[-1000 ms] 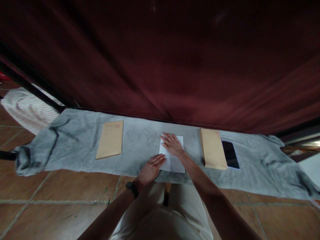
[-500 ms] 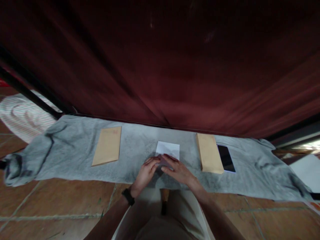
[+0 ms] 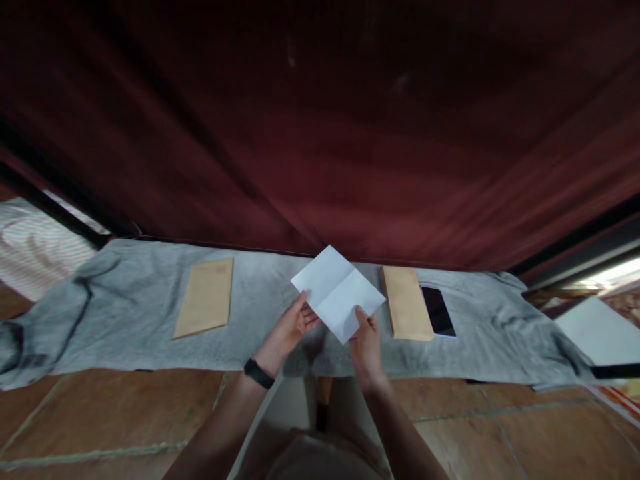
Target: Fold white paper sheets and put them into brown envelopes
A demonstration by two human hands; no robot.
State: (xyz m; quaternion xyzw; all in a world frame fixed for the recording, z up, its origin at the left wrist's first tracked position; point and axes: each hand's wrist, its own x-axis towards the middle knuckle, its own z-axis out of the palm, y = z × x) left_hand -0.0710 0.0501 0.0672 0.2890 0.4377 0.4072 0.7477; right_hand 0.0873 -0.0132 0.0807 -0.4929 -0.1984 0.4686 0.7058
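Observation:
A white sheet of paper (image 3: 336,288) with a crease across its middle is held tilted above the grey cloth. My right hand (image 3: 366,343) grips its lower right part, thumb on top and fingers underneath. At its lower left edge is my left hand (image 3: 291,327), thumb at the paper's border and fingers reaching along and partly under it. A tan envelope (image 3: 205,297) lies flat to the left. Just right of the paper rests a stack of tan envelopes (image 3: 407,303), with a dark-screened phone (image 3: 439,311) beside it.
The grey cloth (image 3: 135,307) covers the long, narrow surface in front of me. A dark red fabric panel (image 3: 320,167) rises behind it. White paper (image 3: 600,330) lies at far right, striped fabric (image 3: 43,240) at far left. Below is a tiled floor (image 3: 115,413).
The paper was folded and lying on the cloth under both hands. Now it is unfolded, lifted and turned at an angle, with my hands farther apart. The view has shifted slightly.

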